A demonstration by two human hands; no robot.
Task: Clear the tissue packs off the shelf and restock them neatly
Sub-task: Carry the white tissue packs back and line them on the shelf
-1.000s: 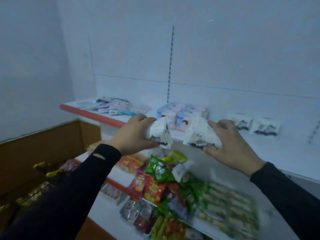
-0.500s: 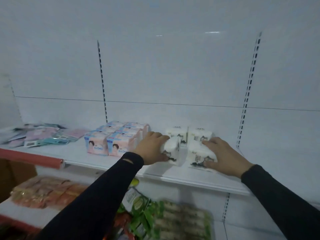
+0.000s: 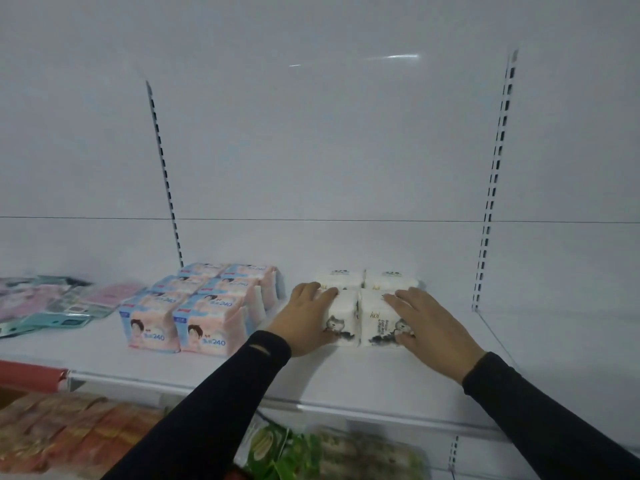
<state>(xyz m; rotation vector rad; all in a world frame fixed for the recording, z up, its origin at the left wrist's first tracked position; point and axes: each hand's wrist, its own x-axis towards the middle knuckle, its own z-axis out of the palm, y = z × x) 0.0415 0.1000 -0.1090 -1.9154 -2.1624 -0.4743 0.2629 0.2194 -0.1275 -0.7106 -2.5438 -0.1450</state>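
On the white shelf stand several white tissue packs with a cat print, set two by two. My left hand grips the front left pack, fingers over its top and thumb at its lower front. The front right pack is held the same way by my right hand. Both front packs rest on the shelf, side by side and touching. Right behind them sit the two rear packs. A block of pink-and-blue tissue packs stands just to the left.
Flat pink and teal packets lie at the shelf's far left, above a red price strip. Slotted rails run up the white back panel. Snack bags and green packets fill the lower shelf. Bare shelf lies right of the white packs.
Both hands carried a white pack each from in front of the shelf onto it and set them down before the two rear packs. The view has moved closer.
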